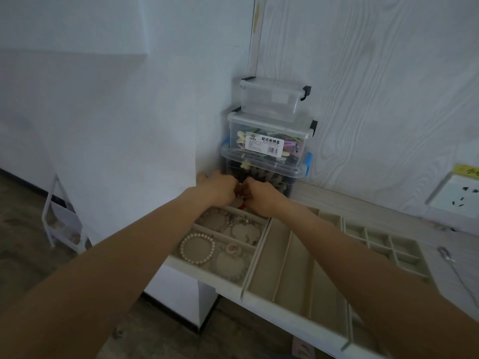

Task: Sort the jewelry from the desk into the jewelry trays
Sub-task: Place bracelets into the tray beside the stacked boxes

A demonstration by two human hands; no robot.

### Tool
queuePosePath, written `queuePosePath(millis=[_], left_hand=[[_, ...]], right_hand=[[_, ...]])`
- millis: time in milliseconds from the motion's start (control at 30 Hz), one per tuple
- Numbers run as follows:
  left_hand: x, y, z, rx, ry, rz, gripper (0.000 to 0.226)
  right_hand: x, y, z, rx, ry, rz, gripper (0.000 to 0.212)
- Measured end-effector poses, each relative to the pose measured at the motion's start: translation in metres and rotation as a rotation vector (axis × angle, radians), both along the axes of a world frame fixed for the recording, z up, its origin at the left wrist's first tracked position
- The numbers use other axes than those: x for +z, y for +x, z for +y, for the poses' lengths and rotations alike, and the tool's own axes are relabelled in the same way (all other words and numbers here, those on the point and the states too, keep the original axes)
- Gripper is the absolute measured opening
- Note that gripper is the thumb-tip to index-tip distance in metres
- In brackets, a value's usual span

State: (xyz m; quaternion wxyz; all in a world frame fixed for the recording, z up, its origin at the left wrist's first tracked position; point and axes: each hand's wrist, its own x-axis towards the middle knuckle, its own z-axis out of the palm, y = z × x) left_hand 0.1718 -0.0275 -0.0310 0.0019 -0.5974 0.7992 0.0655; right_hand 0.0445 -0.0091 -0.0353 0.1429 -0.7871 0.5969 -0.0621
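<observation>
Both hands meet just behind the bracelet tray [207, 265]: left hand [220, 189] and right hand [261, 195] curled, pinching one small red-and-pale piece [239, 203] between them, probably untangling it before dropping in.

Left wall [108, 104]: plain white, dim.
Right wall panel [388, 86]: pale wood grain.
Floor [23, 242]: brownish, mottled.
Counter [388, 203]: light wood, set into the corner.
Wire rack [62, 218]: white, on floor by left wall.
Socket [458, 200]: white, on right wall.

A home room corner: stacked clear storage boxes [269, 141] at 12 o'clock, wall socket [456, 198] at 3 o'clock, jewelry trays [298, 255] on a desk [363, 203].
</observation>
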Motion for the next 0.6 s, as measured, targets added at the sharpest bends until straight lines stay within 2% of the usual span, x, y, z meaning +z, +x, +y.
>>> queuePosePath(millis=[100, 267, 367, 500, 600], left_hand=[[-0.003, 0.002, -0.005, 0.039, 0.078, 0.189, 0.029], [-0.004, 0.006, -0.002, 0.024, 0.096, 0.271, 0.032], [-0.002, 0.007, 0.001, -0.01, -0.01, 0.129, 0.034], [0.006, 0.007, 0.011, -0.056, -0.091, -0.095, 0.03], [0.007, 0.006, 0.012, -0.085, -0.152, -0.198, 0.026]], right_hand=[[-0.001, 0.0, 0.002, -0.003, 0.008, 0.002, 0.038], [0.0, 0.002, 0.0, -0.003, 0.023, 0.0, 0.032], [0.002, 0.003, -0.001, -0.024, 0.033, 0.01, 0.022], [0.002, 0.007, -0.001, -0.053, 0.027, -0.002, 0.022], [0.002, 0.009, -0.001, -0.046, 0.029, 0.006, 0.021]])
